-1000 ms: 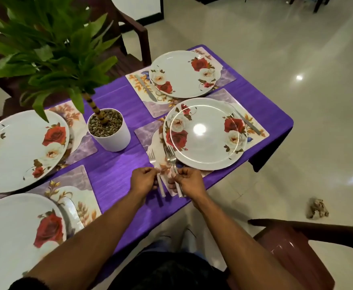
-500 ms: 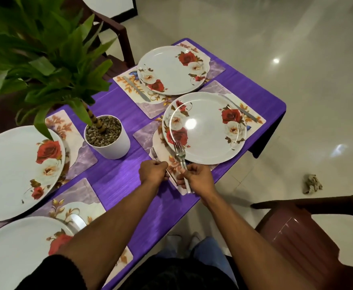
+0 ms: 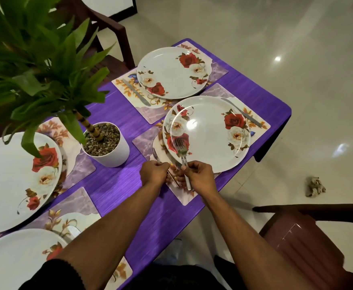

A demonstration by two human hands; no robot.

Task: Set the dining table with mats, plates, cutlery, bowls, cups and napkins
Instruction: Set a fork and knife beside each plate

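The left hand [image 3: 153, 171] has its fingers curled round the handle of a fork [image 3: 155, 152] that lies on the mat [image 3: 184, 195] just left of the near plate [image 3: 207, 132]. The right hand [image 3: 199, 176] pinches two more forks [image 3: 183, 152] by their handles; their prongs reach over the edge of the near plate and look lifted off it, though I cannot tell if they touch it. The two hands are close together at the near edge of the purple surface [image 3: 117, 181]. A knife [image 3: 242, 113] lies on the mat on the far side of the near plate. Behind it a far plate [image 3: 172, 72] with red and white roses sits on its own mat [image 3: 129, 88], with a second knife [image 3: 137, 92] beside it on the left. A white pot [image 3: 106, 144] full of small stones holds a green plant [image 3: 35, 65] near the middle of the surface. Two more rose plates show at the left: a big one [image 3: 12, 181] and a low one [image 3: 14, 260] at the bottom corner, each on a mat. A brown chair [image 3: 318, 243] stands at the right, and another chair [image 3: 108, 34] stands past the plant. A small crumpled scrap [image 3: 314, 186] lies on the shiny floor [image 3: 297, 49].
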